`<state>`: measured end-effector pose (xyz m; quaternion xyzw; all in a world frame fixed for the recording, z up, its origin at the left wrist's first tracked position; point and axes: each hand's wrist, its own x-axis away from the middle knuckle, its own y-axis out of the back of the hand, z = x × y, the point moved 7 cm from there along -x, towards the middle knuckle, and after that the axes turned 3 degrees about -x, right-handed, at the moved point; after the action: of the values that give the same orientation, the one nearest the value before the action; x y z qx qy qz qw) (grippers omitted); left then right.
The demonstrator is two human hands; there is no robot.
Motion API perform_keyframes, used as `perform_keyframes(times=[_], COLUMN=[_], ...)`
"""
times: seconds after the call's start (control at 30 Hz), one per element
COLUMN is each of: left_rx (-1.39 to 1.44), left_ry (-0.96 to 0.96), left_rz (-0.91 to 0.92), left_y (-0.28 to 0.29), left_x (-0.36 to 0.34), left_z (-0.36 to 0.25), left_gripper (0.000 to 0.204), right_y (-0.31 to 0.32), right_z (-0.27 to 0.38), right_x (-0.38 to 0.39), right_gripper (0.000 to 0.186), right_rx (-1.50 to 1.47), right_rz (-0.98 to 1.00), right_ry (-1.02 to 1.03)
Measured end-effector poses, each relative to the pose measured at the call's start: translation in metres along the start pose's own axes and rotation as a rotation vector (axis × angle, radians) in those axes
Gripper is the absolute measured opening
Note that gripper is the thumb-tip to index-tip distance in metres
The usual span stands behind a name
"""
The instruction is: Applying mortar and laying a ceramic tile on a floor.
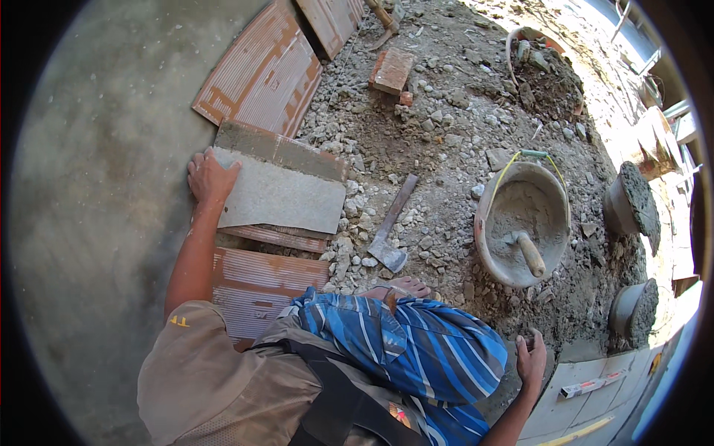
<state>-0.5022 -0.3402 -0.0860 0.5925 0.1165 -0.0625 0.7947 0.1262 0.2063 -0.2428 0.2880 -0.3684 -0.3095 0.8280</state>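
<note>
My left hand grips the upper left corner of a flat grey tile. Its thumb is on the tile's face and its fingers are at the outer edge. Under the tile, a mortar-smeared strip shows along the top, and brown ribbed tile edges show below. My right hand hangs beside my right knee with fingers loosely curled and apart; nothing shows in it. Above that hand stands a bucket of wet mortar, a wooden-handled trowel sunk in it.
Ribbed brown tiles lie along the smooth grey floor. A hatchet rests on gravel near my foot. Farther off are a brick and a rubble-filled container. Mortar-crusted buckets lie at right, above pale tiles.
</note>
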Motion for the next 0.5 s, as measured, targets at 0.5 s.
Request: perform_keyframes(times=[0.5], left_rx=[-0.028], left_ry=[0.119], left_rz=[0.007], left_y=[-0.001], left_x=[0.004], left_z=[-0.014], left_gripper=[0.081], right_y=[0.010], right_z=[0.012], right_x=[0.006], right_gripper=[0.046], right_rx=[0.014], right_rz=[0.004], right_ry=[0.021])
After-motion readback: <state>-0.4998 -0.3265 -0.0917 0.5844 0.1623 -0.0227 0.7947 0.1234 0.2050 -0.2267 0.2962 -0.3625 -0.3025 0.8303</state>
